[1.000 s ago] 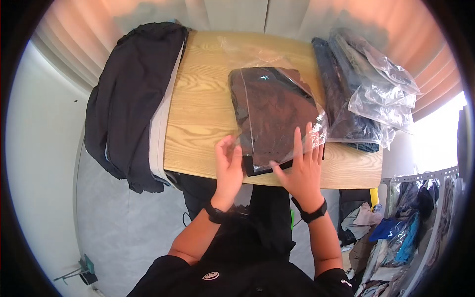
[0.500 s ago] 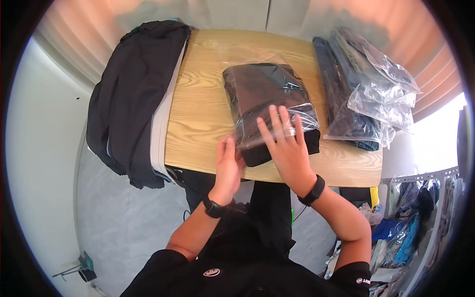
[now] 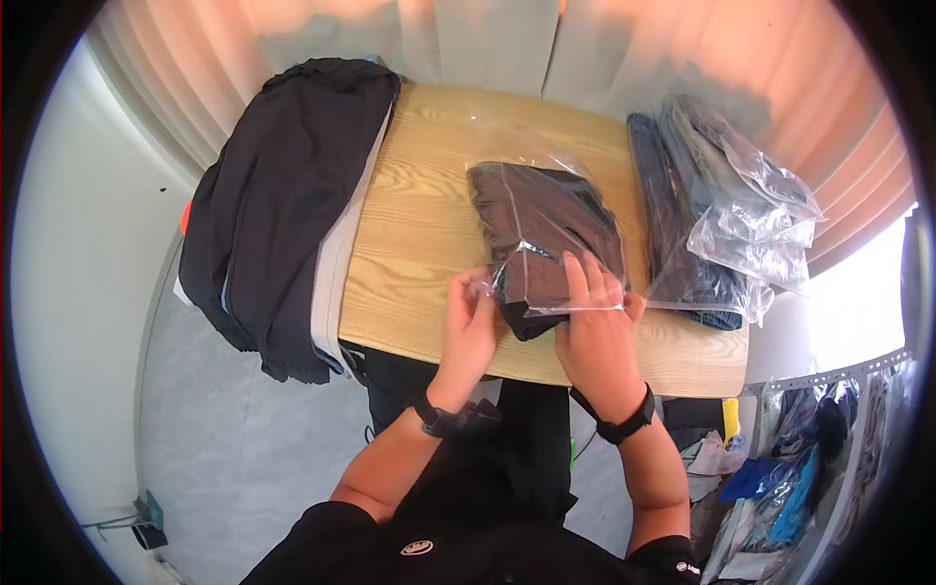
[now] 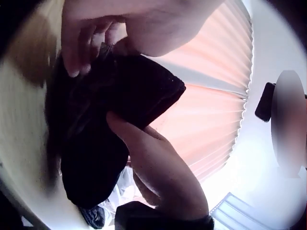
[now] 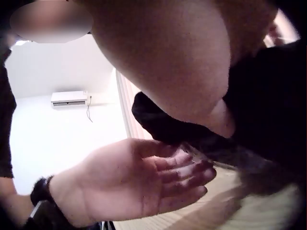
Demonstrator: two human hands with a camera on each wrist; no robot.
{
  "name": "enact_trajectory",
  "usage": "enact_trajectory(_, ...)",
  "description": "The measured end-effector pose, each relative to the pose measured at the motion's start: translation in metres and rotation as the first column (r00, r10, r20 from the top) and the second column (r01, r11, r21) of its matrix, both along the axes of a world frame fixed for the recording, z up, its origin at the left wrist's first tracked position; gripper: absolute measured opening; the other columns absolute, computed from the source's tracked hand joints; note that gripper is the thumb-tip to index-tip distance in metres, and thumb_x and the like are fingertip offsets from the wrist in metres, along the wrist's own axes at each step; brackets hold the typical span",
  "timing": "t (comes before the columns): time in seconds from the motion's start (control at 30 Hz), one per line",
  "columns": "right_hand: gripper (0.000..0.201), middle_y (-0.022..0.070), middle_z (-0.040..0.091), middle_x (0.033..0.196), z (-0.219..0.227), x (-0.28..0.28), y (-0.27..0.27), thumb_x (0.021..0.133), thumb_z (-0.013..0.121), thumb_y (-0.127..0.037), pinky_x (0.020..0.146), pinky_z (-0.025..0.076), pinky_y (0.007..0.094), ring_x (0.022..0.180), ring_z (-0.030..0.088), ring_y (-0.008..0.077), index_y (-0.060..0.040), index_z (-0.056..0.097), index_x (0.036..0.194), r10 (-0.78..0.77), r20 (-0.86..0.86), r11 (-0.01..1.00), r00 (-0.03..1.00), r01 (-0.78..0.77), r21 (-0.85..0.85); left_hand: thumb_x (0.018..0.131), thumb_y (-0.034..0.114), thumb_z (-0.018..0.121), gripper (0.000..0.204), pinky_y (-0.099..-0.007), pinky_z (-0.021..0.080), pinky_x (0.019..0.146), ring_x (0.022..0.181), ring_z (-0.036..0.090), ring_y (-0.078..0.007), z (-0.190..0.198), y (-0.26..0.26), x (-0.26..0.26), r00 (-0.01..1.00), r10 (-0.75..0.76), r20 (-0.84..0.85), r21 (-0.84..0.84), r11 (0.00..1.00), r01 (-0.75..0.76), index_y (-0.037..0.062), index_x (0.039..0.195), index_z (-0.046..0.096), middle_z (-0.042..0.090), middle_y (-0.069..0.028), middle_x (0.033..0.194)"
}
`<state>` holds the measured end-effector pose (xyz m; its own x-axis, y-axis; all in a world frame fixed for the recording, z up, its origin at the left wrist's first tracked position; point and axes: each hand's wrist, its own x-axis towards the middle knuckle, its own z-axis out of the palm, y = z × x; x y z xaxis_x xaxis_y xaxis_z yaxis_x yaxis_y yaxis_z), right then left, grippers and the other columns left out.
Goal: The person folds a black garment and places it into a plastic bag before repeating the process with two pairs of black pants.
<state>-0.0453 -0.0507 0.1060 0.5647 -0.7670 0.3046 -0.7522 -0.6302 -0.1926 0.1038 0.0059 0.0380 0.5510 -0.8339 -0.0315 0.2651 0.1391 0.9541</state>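
A folded dark garment (image 3: 575,219) lies on the table inside a clear plastic bag (image 3: 531,255), with its black near end showing past the bag's edge. My left hand (image 3: 470,327) pinches the plastic at the near left corner, its fingers curled, as the right wrist view also shows. The right hand (image 3: 600,336) grips the garment's near end: fingers lie over the plastic and the thumb (image 4: 117,125) presses the black cloth in the left wrist view. Both wrists wear black bands.
A tall heap of dark clothes (image 3: 283,205) covers the table's left side. Bagged folded jeans (image 3: 673,224) lie at the right. Below right, a metal rack (image 3: 848,375) stands near several bagged clothes (image 3: 780,478). A curtain (image 3: 487,49) hangs behind the wooden table (image 3: 409,224).
The right hand first lay flat on the bag, moved up and left over it, then came back to the near end and took hold. The bag's edge has shifted; the left hand stayed at the left corner.
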Motion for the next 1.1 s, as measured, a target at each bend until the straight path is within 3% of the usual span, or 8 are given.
enact_trajectory(0.1,0.079,0.0203,0.04,0.152,-0.003,-0.003,0.018,0.077,0.065,-0.007,0.11,0.024,0.0528,0.14,0.037,0.0371,-0.0082,0.038,0.151,-0.138,-0.16,0.979,0.977,0.11,-0.172,0.107,0.011,0.046,0.022,-0.0242,0.051,0.078,0.096,0.059,-0.0097,-0.014,0.0,-0.002,0.998,-0.056,-0.008,-0.02,0.998,0.056,0.0032,0.127,0.047,0.06,-0.0066,0.115)
enact_trajectory(0.3,0.074,0.0217,0.033,0.157,-0.035,-0.011,0.07,0.081,0.065,-0.014,0.111,0.024,0.0546,0.142,0.032,0.0423,-0.0024,0.039,0.149,-0.06,-0.138,0.992,0.989,0.044,-0.12,0.109,0.031,0.045,0.03,-0.0313,0.049,0.092,0.108,0.058,-0.014,-0.008,0.007,-0.023,0.829,-0.02,-0.559,-0.05,0.999,-0.01,0.0072,0.126,0.052,0.06,-0.0075,0.121)
enact_trajectory(0.33,0.072,0.0216,0.035,0.155,-0.039,-0.015,0.075,0.08,0.068,-0.011,0.112,0.025,0.057,0.14,0.033,0.0438,0.0008,0.042,0.146,-0.009,0.018,1.0,1.0,0.009,0.012,0.109,0.032,0.045,0.032,-0.0322,0.048,0.094,0.11,0.058,-0.0145,-0.007,0.006,-0.023,0.835,-0.037,-0.549,-0.064,0.998,0.002,0.007,0.127,0.052,0.06,-0.0075,0.122)
enact_trajectory(0.43,0.063,0.0192,0.044,0.15,-0.04,-0.021,0.06,0.082,0.064,-0.008,0.109,0.032,0.0542,0.138,0.039,0.0402,-0.0004,0.048,0.143,0.031,0.236,0.999,0.971,-0.026,-0.021,0.109,0.033,0.043,0.036,-0.0341,0.047,0.099,0.114,0.057,-0.0158,-0.012,0.011,-0.023,0.857,-0.069,-0.511,-0.082,0.996,0.031,0.006,0.132,0.05,0.06,-0.0077,0.124)
enact_trajectory(0.6,0.078,0.0161,0.039,0.154,-0.025,-0.025,0.021,0.077,0.069,-0.01,0.113,0.031,0.0535,0.141,0.037,0.0386,-0.0085,0.04,0.15,0.187,0.052,0.981,0.981,-0.184,-0.057,0.11,0.033,0.039,0.04,-0.035,0.046,0.101,0.117,0.056,-0.0174,-0.01,0.011,-0.028,0.897,-0.058,-0.439,-0.08,0.996,0.026,0.0028,0.135,0.048,0.058,-0.0085,0.126)
enact_trajectory(0.87,0.081,0.0167,0.035,0.157,-0.025,-0.04,-0.033,0.07,0.074,-0.014,0.111,0.029,0.0604,0.136,0.041,0.0441,-0.0144,0.046,0.146,0.343,0.248,0.921,0.906,-0.376,0.1,0.11,0.037,0.036,0.042,-0.0317,0.054,0.078,0.097,0.063,-0.0165,-0.026,0.016,-0.032,0.956,-0.018,-0.293,-0.002,1.0,0.018,0.0062,0.136,0.048,0.061,-0.0079,0.12)
enact_trajectory(1.0,0.081,0.0185,0.037,0.155,-0.029,-0.034,-0.034,0.067,0.075,-0.011,0.111,0.031,0.0564,0.134,0.042,0.0447,-0.0158,0.049,0.144,0.233,0.227,0.972,0.946,-0.236,-0.018,0.11,0.034,0.037,0.038,-0.0297,0.054,0.071,0.091,0.063,-0.0144,-0.027,0.016,-0.036,0.962,-0.047,-0.267,-0.032,0.999,0.04,0.0068,0.135,0.048,0.061,-0.0077,0.117)
enact_trajectory(1.1,0.078,0.0189,0.039,0.153,-0.038,-0.038,-0.045,0.066,0.075,-0.009,0.111,0.032,0.0559,0.133,0.044,0.0434,-0.0157,0.051,0.14,0.192,0.283,0.97,0.94,-0.226,0.093,0.109,0.025,0.041,0.033,-0.0297,0.054,0.074,0.094,0.061,-0.014,-0.028,0.015,-0.042,0.984,-0.075,-0.163,-0.058,0.996,0.067,0.0052,0.135,0.045,0.059,-0.0069,0.117)
